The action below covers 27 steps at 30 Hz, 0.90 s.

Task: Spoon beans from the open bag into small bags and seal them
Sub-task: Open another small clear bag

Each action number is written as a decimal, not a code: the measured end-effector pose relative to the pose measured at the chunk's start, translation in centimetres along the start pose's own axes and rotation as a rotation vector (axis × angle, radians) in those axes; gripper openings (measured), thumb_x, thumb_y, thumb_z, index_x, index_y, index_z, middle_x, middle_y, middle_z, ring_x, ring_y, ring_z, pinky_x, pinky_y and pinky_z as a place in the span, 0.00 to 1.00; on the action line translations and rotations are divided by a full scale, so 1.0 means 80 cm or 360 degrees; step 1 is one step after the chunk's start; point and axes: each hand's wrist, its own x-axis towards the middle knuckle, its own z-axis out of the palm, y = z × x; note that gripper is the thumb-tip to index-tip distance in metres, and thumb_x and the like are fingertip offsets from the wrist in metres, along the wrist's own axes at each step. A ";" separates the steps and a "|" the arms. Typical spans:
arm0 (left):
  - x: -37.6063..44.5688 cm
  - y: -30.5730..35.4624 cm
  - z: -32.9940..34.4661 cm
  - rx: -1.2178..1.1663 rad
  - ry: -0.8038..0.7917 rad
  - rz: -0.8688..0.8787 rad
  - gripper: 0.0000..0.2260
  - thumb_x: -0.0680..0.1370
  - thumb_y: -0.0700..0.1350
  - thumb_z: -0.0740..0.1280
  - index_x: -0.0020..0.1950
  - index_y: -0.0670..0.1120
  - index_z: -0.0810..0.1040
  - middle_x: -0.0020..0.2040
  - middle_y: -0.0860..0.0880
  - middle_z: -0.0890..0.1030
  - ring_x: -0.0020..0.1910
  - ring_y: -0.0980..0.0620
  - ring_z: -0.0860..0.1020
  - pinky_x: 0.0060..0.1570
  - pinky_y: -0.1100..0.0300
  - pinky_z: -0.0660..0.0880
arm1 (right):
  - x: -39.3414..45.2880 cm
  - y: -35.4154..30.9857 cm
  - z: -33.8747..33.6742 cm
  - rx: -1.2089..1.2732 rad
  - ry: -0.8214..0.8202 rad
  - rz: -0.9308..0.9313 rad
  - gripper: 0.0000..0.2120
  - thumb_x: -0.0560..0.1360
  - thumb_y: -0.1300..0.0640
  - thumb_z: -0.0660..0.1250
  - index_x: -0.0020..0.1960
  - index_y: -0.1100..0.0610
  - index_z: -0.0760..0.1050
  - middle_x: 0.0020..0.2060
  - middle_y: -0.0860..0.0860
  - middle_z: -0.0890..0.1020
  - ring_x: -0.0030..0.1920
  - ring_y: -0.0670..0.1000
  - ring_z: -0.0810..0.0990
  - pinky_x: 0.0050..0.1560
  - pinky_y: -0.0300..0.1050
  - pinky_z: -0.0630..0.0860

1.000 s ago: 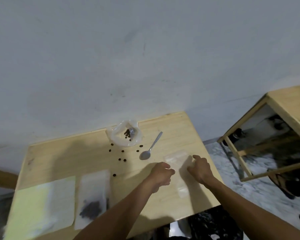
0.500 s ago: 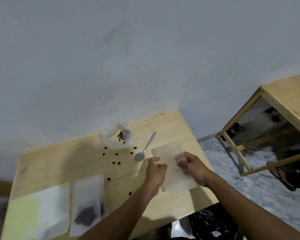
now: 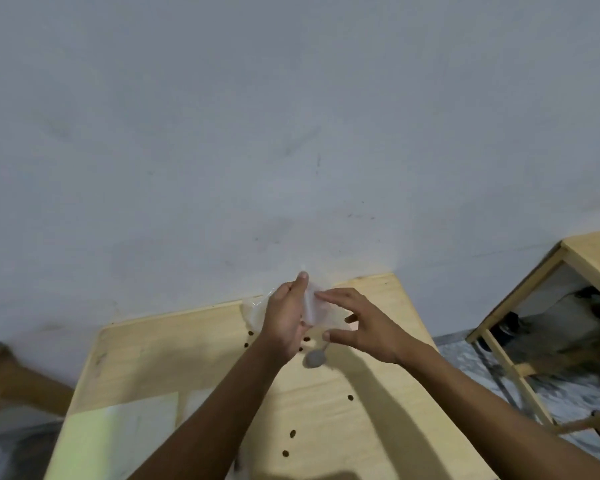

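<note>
Translucent plastic, a small bag (image 3: 313, 306), is held upright above the far part of the wooden tabletop (image 3: 378, 427), between the two hands. The left hand (image 3: 286, 320) grips its left edge, thumb and fingers closed on the film; the right hand (image 3: 364, 327) is spread, its forefinger touching the bag's right face while the other fingers stand apart, so whether it truly pinches the film cannot be told. The bag's long axis runs roughly vertical, mouth presumably uppermost, though blur hides the seal strip. The open bag (image 3: 253, 311) of beans lies just behind and to the left of the left hand, mostly hidden by it. The spoon (image 3: 315, 356) rests on the tabletop directly below the hands, bowl toward the person, handle running up under the right fingers; the right hand is therefore the nearer to it. Loose beans (image 3: 292, 434) lie scattered on the wood. Judged stage: parting the bag's mouth before spooning.
</note>
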 end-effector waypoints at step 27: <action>-0.014 0.036 -0.080 0.0865 0.0218 0.0203 0.06 0.78 0.39 0.62 0.41 0.42 0.71 0.41 0.39 0.76 0.39 0.47 0.81 0.41 0.51 0.82 | 0.065 -0.066 0.072 -0.0090 0.0198 0.0164 0.09 0.76 0.58 0.68 0.39 0.60 0.76 0.31 0.49 0.81 0.29 0.45 0.76 0.35 0.41 0.73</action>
